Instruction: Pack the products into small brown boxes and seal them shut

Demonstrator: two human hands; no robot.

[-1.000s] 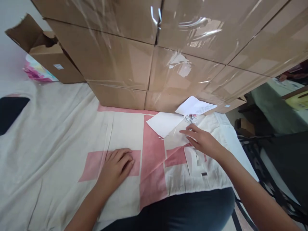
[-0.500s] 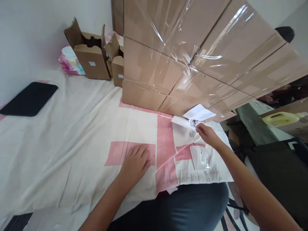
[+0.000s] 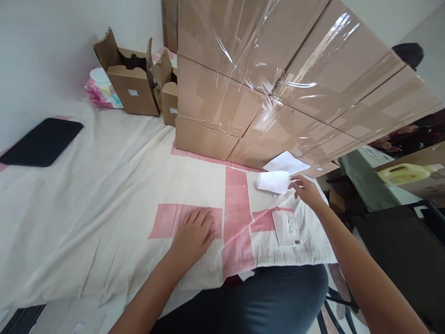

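Observation:
My left hand (image 3: 197,228) lies palm down on the pink patch of the bedspread-like cloth (image 3: 121,176), fingers loosely stretched, holding nothing visible. At the right, my right hand (image 3: 303,188) has its fingertips at the right edge of a curled white paper (image 3: 273,182); thumb and fingers look apart. Behind that paper, a printed white sheet (image 3: 285,163) leans against the stacked cartons. Nearer to me, below my right hand, rests a flat white plastic piece (image 3: 284,227) with a small dark mark at its corner. The small crumpled bits beside the paper are mostly hidden.
A wall of film-wrapped cardboard cartons (image 3: 215,102) stands along the far side. Two opened small boxes (image 3: 134,93), a colourful pack (image 3: 103,90) and a black flat pad (image 3: 41,141) are at left. A yellow bottle (image 3: 405,174) and a dark chair (image 3: 392,246) are at right.
The view swung left and up. My right hand reached to the white paper and gripped its edge; the paper has curled over rightward, and the fingers have since parted. My left hand stays resting on the cloth.

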